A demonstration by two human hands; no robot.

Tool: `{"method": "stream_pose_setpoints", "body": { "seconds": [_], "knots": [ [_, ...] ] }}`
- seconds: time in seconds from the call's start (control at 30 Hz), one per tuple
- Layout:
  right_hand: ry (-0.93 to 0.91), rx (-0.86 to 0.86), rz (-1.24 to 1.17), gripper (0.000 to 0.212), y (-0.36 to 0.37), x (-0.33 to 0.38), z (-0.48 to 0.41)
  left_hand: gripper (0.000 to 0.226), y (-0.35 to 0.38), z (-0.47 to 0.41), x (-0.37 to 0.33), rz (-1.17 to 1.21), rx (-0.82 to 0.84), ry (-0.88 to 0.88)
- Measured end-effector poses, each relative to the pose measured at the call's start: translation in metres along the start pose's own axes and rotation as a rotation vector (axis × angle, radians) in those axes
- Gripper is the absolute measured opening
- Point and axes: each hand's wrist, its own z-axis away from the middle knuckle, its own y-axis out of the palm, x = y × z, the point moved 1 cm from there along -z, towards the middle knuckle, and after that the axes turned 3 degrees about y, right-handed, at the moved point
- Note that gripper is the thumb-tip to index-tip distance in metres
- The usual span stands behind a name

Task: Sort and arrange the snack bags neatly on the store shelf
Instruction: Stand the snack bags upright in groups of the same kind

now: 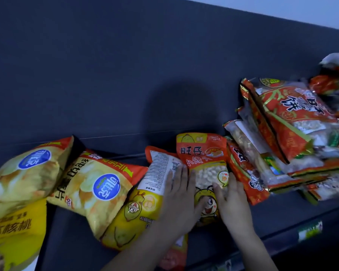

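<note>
Yellow packaging occupies the left end of the dark shelf (70,231). A walnut bag (12,237) lies at the front corner. Behind it, a first chip bag (25,173) leans against the back panel (106,65). A second chip bag (98,184) lies just beside the first, tilted, with its print upside down from my position.

Next to the right is a yellow-and-orange bag (145,202), lying back side up with its white label panel facing me. It overlaps the lower edge of the second chip bag.

My left hand (181,196) enters from below, forearm angled up and to the right, palm down. Its fingers are straight and released, laid flat across the label panel and the left edge of the orange bun bag (204,163). The thumb spreads right onto that bag's printed face.

The orange bun bag stands at the centre of the shelf, top edge against the back panel, between my two hands.

My right hand (233,204) is palm down with fingers extended and relaxed, resting along the bag's right edge, thumb on its front. Neither hand clenches.

A red bag (245,177) lies just beside the right hand. Further right, a stack of red cracker bags (294,124) leans, tilted and uneven. A price tag (309,229) is fixed to the shelf's front edge; its print is blurred.
</note>
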Motion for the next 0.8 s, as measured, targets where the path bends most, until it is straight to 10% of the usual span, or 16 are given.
{"method": "stream_pose_setpoints", "body": {
  "seconds": [0.23, 0.4, 0.8],
  "knots": [
    [-0.230, -0.118, 0.125, 0.060, 0.013, 0.054, 0.033, 0.093, -0.081, 0.066, 0.045, 0.088, -0.046, 0.055],
    [-0.585, 0.038, -0.073, 0.052, 0.029, 0.161, 0.068, 0.042, -0.155, 0.121, 0.101, 0.061, -0.293, 0.190],
    [-1.196, 0.372, -0.182, 0.038, 0.131, 0.375, 0.284, 0.038, -0.220, 0.428, 0.320, -0.373, -0.248, -0.630]
  ]
}}
